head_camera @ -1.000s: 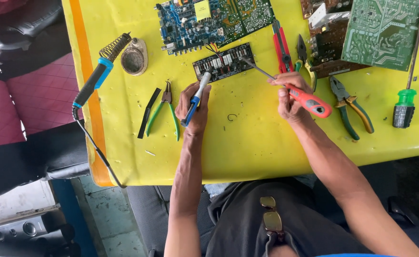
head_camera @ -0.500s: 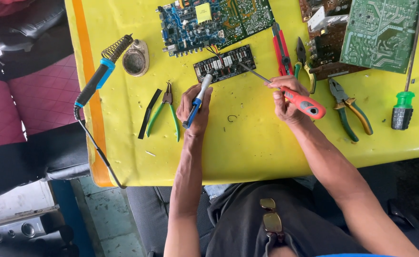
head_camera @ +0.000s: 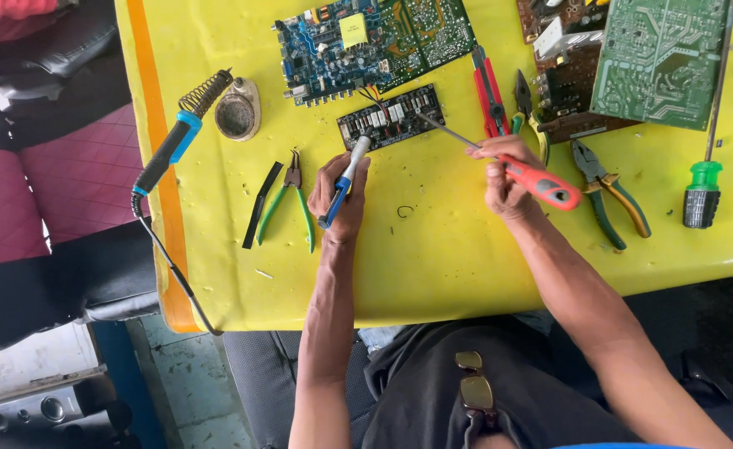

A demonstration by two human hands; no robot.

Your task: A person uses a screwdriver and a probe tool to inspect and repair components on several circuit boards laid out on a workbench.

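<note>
My left hand (head_camera: 339, 198) is clamped on a blue-and-white desoldering pump (head_camera: 346, 176) and my right hand (head_camera: 504, 175) on a red-handled soldering iron (head_camera: 523, 173), both tips reaching the small black circuit board (head_camera: 390, 116) on the yellow surface (head_camera: 433, 249).

Bench (head_camera: 433, 249): covered in a yellow sheet with a slight sheen, creased and scuffed, marked with dark specks.

Screwdriver (head_camera: 516, 166), held by the right hand (head_camera: 504, 179): bright bare-metal shaft; red plastic handle with grey inserts, smooth and semi-gloss.

Blue-and-white tool (head_camera: 346, 179), held by the left hand (head_camera: 337, 199): smooth plastic body, glossy on the blue section.

Small circuit board (head_camera: 390, 116): dark matt laminate carrying pale plastic components.

Soldering iron (head_camera: 167, 154): blue and black plastic handle, resting in a coiled bare-metal stand (head_camera: 204, 91).

Green cutters (head_camera: 287, 199): dull steel jaws, green plastic-sleeved handles.

Green screwdriver (head_camera: 703, 187): translucent green plastic handle with a black ribbed rubber-like section.
</note>
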